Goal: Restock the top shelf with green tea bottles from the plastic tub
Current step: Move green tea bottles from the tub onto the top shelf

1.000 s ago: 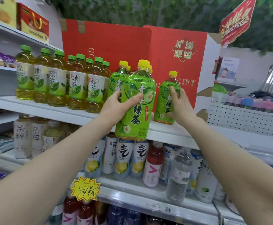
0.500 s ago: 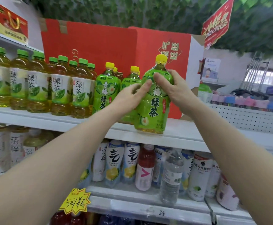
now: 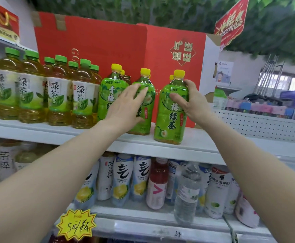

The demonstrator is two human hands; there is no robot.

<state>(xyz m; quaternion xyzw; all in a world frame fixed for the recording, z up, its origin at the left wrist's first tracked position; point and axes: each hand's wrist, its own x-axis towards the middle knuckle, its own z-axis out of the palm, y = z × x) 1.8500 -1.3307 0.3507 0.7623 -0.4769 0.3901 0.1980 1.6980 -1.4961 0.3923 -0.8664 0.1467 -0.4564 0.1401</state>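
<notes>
On the top shelf (image 3: 201, 146), a white metal board, three yellow-capped bottles with bright green wrappers stand upright in the front row. At least two more yellow caps show just behind them. The right hand (image 3: 194, 100) grips the rightmost green tea bottle (image 3: 169, 120) at its shoulder, the thumb across the front of the label and the fingers curled round the far side. This bottle's base sits on the shelf near the front edge, apart from its neighbour. The left hand (image 3: 125, 106) lies against the middle green tea bottle (image 3: 144, 79), its fingers straight and slightly spread over the wrapper, clamped on nothing. The third green tea bottle (image 3: 106, 95) stands just beside it on the left, close to a block of amber tea bottles (image 3: 55, 95) with white labels; eight green caps can be counted there, in two rows.

Two red gift boxes (image 3: 90, 44) stand behind the bottles, side by side. Below, the lower shelf (image 3: 143, 225) holds mixed drinks, among them one clear water bottle (image 3: 187, 190) and one pink drink (image 3: 158, 186) with a red top. One yellow starburst price tag (image 3: 76, 224) hangs at its front edge. Green leaves (image 3: 160, 7) cover the wall above, one red sign (image 3: 230, 27) hangs at the upper right, and a white pegboard panel (image 3: 257, 125) runs off to the right.
</notes>
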